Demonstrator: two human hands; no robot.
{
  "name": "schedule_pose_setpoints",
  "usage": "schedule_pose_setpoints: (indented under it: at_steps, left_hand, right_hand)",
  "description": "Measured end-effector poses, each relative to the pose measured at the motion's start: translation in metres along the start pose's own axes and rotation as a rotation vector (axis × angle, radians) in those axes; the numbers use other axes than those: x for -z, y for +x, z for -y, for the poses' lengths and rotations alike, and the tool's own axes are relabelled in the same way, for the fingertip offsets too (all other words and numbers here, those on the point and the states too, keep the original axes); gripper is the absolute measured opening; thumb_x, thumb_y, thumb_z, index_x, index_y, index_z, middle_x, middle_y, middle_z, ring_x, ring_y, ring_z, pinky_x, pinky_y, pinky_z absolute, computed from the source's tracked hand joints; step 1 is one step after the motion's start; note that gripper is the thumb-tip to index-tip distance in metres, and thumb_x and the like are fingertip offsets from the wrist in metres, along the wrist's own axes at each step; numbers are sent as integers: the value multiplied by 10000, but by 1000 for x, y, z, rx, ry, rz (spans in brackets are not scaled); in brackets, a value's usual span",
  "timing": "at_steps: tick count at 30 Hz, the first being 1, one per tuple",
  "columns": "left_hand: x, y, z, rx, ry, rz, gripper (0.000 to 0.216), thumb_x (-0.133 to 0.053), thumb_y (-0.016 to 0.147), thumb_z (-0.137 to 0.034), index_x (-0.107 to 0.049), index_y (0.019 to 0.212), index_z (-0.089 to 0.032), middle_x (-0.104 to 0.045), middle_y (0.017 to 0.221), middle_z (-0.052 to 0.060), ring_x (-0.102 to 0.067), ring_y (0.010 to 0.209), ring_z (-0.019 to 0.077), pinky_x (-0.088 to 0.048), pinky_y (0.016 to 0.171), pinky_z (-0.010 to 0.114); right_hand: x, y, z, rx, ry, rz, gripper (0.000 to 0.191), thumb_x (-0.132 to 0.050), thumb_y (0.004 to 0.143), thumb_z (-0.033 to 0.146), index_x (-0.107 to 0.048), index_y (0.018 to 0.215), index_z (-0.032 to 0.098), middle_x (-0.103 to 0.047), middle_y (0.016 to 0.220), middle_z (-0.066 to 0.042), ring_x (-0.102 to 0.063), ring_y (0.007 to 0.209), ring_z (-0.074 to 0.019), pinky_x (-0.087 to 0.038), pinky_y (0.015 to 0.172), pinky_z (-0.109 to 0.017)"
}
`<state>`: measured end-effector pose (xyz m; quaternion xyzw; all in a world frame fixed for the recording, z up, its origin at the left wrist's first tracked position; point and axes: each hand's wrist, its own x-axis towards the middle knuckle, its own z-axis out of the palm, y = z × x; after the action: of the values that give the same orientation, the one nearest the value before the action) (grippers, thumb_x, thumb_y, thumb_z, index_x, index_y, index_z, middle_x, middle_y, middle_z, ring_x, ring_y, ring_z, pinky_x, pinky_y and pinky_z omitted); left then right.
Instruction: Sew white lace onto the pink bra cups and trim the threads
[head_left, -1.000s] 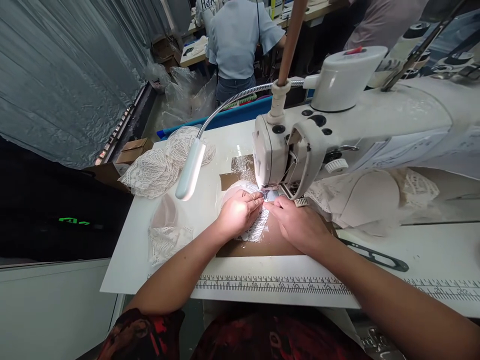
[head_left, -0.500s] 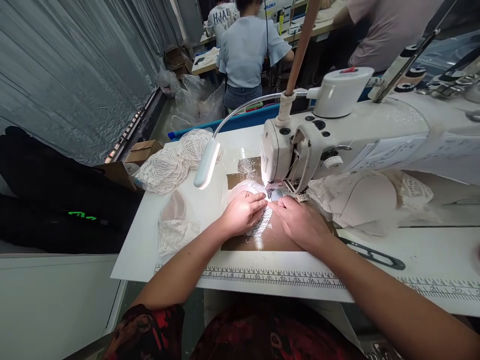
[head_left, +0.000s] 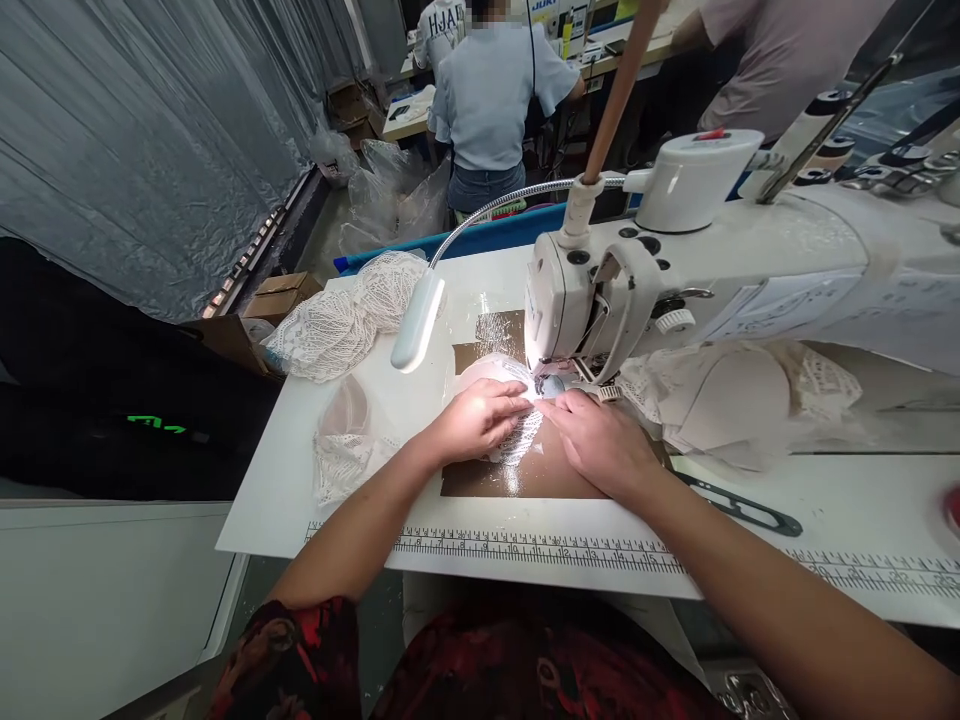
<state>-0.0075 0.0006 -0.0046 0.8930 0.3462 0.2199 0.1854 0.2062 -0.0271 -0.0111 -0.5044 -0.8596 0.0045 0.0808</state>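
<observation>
A pale bra cup with white lace [head_left: 519,444] lies under the needle area of a white sewing machine [head_left: 551,300]. My left hand [head_left: 478,418] rests on the cup from the left, its fingers pressed together on the fabric near the presser foot. From the right, my right hand [head_left: 606,445] grips the cup's edge with the index finger stretched toward the needle and the other fingers curled under. The two hands' fingertips almost meet in front of the foot. Both thumbs and part of the fabric are hidden beneath the hands.
A lamp [head_left: 418,322] on a bent metal neck hangs left of the machine head. Lace pieces [head_left: 322,335] are heaped at the back left, another cup [head_left: 346,435] nearer. More lace cups [head_left: 739,405] lie right. A ruler strip [head_left: 525,550] runs along the front edge. People sit beyond.
The camera view has shifted slightly. My left hand has slid a little to the left on the cup; my right hand stays in nearly the same place beside the foot.
</observation>
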Motion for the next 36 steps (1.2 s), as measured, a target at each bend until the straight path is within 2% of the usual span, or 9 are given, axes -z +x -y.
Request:
schedule_pose_setpoints:
  at_steps: [6,10,13,17,20,23,26,31,36]
  left_hand:
    - [43,-36,-21,143,-44,-96,327,-553,870,-211,-605,1193,-191,-612,1225,106,-544,1161,228,-464,985,412]
    - [36,-38,-22,133,59,-30,324,-605,827,-212,-609,1146,-155,-610,1193,117,-551,1108,235,-472,947,390]
    - [24,-29,-14,144,103,28,167,-516,868,-191,-650,956,-146,-645,1075,104,-576,1013,218,-486,865,344]
    - [25,-16,0,302,-74,35,202,-475,878,-220,-601,737,-152,-630,816,48,-580,777,157,-455,712,269]
    - [34,-9,12,466,-362,85,209,-510,847,-264,-533,670,-154,-532,652,-9,-487,591,102,-379,567,220]
    - [39,-5,23,508,-532,143,214,-527,823,-308,-510,675,-154,-478,584,-35,-448,522,81,-351,511,198]
    - [38,-4,31,512,-609,161,253,-532,812,-361,-512,674,-149,-461,559,-41,-439,500,75,-352,492,192]
    - [34,-5,37,504,-688,141,250,-565,780,-369,-525,683,-142,-456,560,-43,-426,496,67,-346,482,187]
    - [29,-7,40,486,-713,103,199,-548,761,-325,-541,696,-137,-463,563,-43,-422,496,67,-336,473,184]
  right_hand:
    - [-3,-8,0,183,163,-130,328,-414,887,105,-685,1060,170,-654,939,-80,-557,815,-192,-400,685,-299]
    - [-4,-8,5,340,218,-139,286,-461,870,101,-678,1048,157,-658,1011,-100,-546,894,-217,-445,747,-328]
    - [-10,-8,3,437,238,-195,279,-478,873,107,-669,1071,156,-668,1078,-101,-549,930,-225,-468,783,-354]
    - [-15,-9,-2,501,262,-260,264,-505,864,117,-666,1070,149,-685,1087,-99,-561,948,-236,-486,805,-382]
    - [-14,-9,-1,500,302,-246,251,-487,854,94,-670,1011,160,-696,1041,-91,-577,897,-220,-497,765,-362]
    - [-10,-6,2,464,328,-228,261,-455,859,88,-663,989,179,-708,960,-77,-598,858,-204,-495,734,-335]
    - [-4,0,6,398,295,-219,263,-426,886,122,-663,981,182,-717,895,-67,-622,812,-185,-478,703,-300]
    - [7,17,24,278,29,-114,295,-388,943,234,-677,917,184,-704,740,-46,-613,662,-176,-385,595,-285]
    - [0,41,54,249,-52,-143,296,-445,907,323,-666,930,129,-676,695,-90,-573,597,-193,-291,516,-305]
